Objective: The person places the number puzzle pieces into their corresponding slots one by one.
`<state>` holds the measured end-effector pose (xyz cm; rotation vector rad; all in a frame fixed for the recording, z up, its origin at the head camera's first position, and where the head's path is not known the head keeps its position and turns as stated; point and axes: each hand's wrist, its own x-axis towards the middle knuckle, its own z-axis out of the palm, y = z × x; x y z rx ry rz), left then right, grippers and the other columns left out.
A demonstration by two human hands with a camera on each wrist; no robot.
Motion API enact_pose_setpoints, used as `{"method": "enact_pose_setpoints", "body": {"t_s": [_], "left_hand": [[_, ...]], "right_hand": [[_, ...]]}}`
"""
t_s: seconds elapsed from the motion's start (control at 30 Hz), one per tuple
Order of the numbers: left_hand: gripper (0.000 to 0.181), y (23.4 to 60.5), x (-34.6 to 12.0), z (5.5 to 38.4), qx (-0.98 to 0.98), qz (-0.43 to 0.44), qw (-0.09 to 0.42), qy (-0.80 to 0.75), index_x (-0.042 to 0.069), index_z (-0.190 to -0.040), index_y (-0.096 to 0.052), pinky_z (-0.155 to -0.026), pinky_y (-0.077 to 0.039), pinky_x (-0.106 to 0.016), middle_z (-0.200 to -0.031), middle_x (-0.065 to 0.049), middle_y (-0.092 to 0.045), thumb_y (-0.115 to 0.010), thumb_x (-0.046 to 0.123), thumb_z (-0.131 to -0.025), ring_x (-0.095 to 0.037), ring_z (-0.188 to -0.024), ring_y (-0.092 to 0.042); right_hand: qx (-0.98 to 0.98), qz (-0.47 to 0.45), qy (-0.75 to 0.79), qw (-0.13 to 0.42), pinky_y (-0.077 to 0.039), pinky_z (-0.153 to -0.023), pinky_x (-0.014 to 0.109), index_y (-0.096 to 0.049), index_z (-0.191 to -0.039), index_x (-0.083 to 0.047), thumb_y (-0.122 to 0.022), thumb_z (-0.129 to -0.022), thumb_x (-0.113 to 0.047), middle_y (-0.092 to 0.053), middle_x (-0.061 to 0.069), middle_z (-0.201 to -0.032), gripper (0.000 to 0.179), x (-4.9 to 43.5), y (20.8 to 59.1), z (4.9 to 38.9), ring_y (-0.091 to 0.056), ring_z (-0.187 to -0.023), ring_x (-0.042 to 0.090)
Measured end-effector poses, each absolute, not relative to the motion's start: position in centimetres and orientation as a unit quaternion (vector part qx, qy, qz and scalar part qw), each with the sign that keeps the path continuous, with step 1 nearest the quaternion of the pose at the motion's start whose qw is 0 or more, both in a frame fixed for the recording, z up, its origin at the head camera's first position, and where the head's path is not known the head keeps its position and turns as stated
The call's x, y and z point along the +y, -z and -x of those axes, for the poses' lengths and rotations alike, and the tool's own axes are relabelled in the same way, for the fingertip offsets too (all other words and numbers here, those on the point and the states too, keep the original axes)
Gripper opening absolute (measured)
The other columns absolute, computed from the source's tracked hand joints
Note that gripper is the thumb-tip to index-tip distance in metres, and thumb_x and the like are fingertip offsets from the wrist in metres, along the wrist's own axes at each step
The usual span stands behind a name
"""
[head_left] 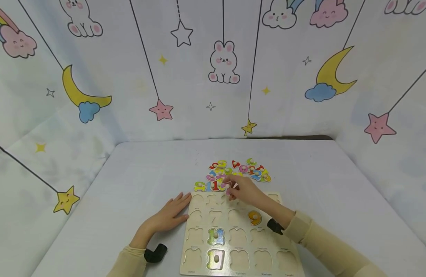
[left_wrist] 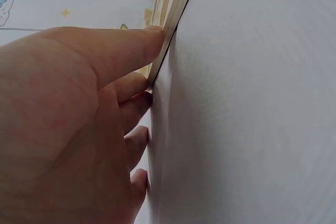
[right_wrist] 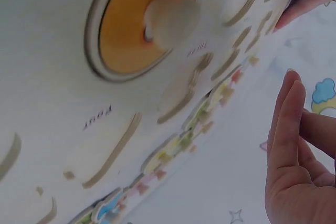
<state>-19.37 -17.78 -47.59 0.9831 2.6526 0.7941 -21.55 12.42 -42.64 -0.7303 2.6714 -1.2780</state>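
A pale wooden number puzzle board point(head_left: 230, 227) lies on the table, its cut-out recesses in rows. My right hand point(head_left: 245, 189) is over the board's far edge and pinches a pink-purple number piece point(head_left: 228, 191); the fingers partly cover it. My left hand point(head_left: 166, 214) lies with fingers extended at the board's left side. In the left wrist view its thumb point(left_wrist: 131, 43) touches the board's edge. An orange 9 point(head_left: 255, 217), a green-and-blue 12 point(head_left: 216, 236) and a yellow-and-purple two-digit piece point(head_left: 215, 259) sit in recesses.
Beyond the board's far edge lies a loose heap of colourful knobbed number pieces point(head_left: 243, 168). A red number piece point(head_left: 215, 186) is close to that edge. Patterned white cloth walls point(head_left: 185, 77) enclose the table point(head_left: 147, 165) at the back and sides.
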Motion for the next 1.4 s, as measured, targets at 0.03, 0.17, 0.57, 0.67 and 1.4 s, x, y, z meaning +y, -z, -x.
{"method": "enact_pose_setpoints", "body": {"t_s": [0.03, 0.17, 0.57, 0.67, 1.4], "left_hand": [[0.062, 47.6, -17.8, 19.4, 0.898, -0.332, 0.102, -0.269, -0.004, -0.145, -0.026, -0.105, -0.009, -0.059, -0.150, -0.017, -0.025, -0.053, 0.023, -0.096, -0.039, -0.137, -0.012], [0.062, 47.5, -17.7, 19.3, 0.898, -0.333, 0.103, -0.268, -0.004, -0.145, -0.025, -0.105, -0.009, -0.059, -0.150, -0.017, -0.024, -0.052, 0.023, -0.097, -0.039, -0.137, -0.012], [0.062, 47.6, -17.5, 19.5, 0.896, -0.338, 0.104, -0.268, -0.003, -0.146, -0.024, -0.105, -0.009, -0.059, -0.150, -0.017, -0.023, -0.052, 0.024, -0.097, -0.039, -0.137, -0.011], [0.062, 47.6, -17.5, 19.5, 0.897, -0.338, 0.105, -0.265, -0.003, -0.146, -0.024, -0.105, -0.009, -0.059, -0.150, -0.017, -0.023, -0.052, 0.023, -0.097, -0.039, -0.137, -0.011], [0.062, 47.5, -17.8, 19.4, 0.897, -0.340, 0.101, -0.262, -0.005, -0.145, -0.024, -0.105, -0.009, -0.060, -0.150, -0.019, -0.023, -0.051, 0.022, -0.097, -0.040, -0.137, -0.011]], "right_hand": [[0.868, 0.241, 0.431, 0.054, -0.054, -0.057, 0.030, -0.061, -0.112, 0.000, -0.060, -0.088, 0.003, -0.055, 0.002, -0.081, 0.023, 12.3, 42.7, 21.3, -0.061, -0.060, 0.011], [0.866, 0.241, 0.432, 0.077, -0.053, -0.058, 0.028, -0.064, -0.107, -0.004, -0.066, -0.086, -0.002, -0.056, -0.001, -0.079, 0.021, 11.5, 43.3, 20.4, -0.061, -0.064, 0.010], [0.886, 0.276, 0.362, 0.086, -0.045, -0.056, 0.023, -0.070, -0.096, -0.007, -0.071, -0.083, -0.009, -0.058, -0.011, -0.075, 0.013, 9.8, 45.7, 18.7, -0.051, -0.064, 0.005], [0.884, 0.280, 0.365, 0.083, -0.045, -0.055, 0.022, -0.070, -0.095, -0.005, -0.071, -0.083, -0.008, -0.057, -0.011, -0.072, 0.013, 9.5, 45.7, 18.5, -0.050, -0.062, 0.004], [0.937, 0.306, 0.169, 0.022, -0.036, -0.051, 0.019, -0.073, -0.098, -0.009, -0.071, -0.085, -0.018, -0.043, -0.009, -0.070, 0.016, 8.4, 45.0, 17.6, -0.039, -0.059, 0.005]]}}
